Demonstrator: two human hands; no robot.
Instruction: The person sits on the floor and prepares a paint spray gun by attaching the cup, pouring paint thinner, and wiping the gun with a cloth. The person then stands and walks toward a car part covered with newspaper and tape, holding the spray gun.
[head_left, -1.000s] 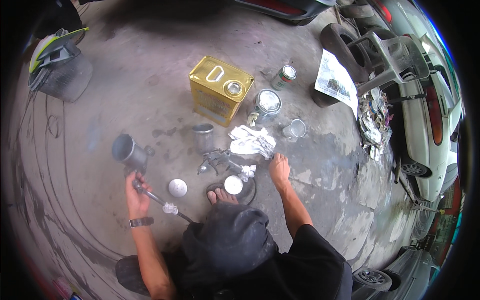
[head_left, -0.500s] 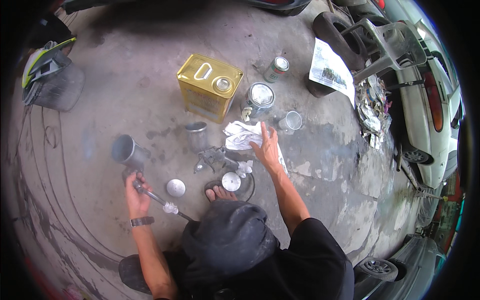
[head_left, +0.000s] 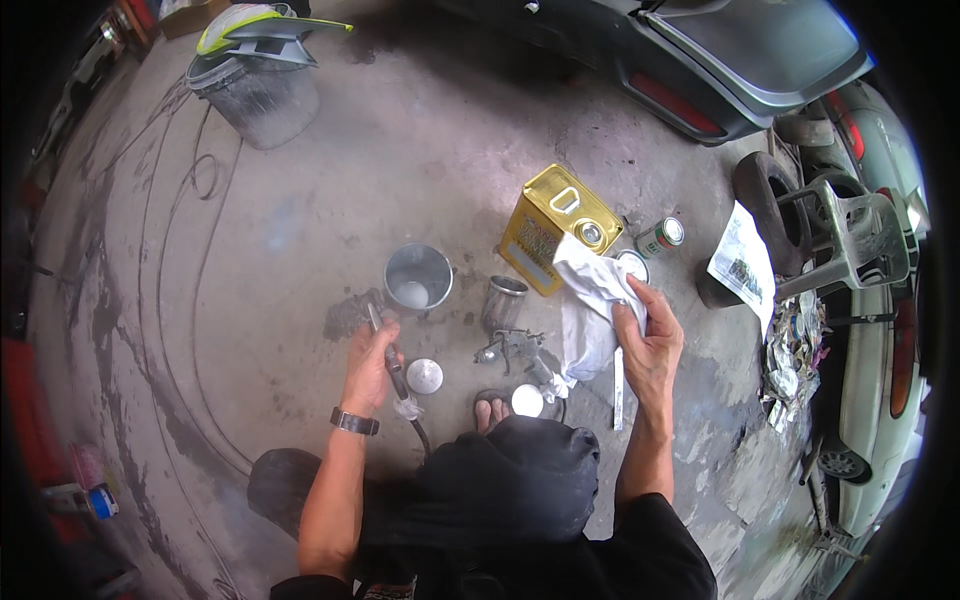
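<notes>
White cloth point(head_left: 590, 318) hung twelve-to-six, pinched in our right hand point(head_left: 655, 345); nine o'clock from there, our left hand point(head_left: 368, 365) grasped a dark handle point(head_left: 396, 378).

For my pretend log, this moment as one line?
left hand: grips dark tool | right hand: holds white cloth | gold can: partly behind cloth

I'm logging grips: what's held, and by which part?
Left hand: the spray gun, by its handle. Right hand: the white cloth, pinched near its right edge.
</notes>
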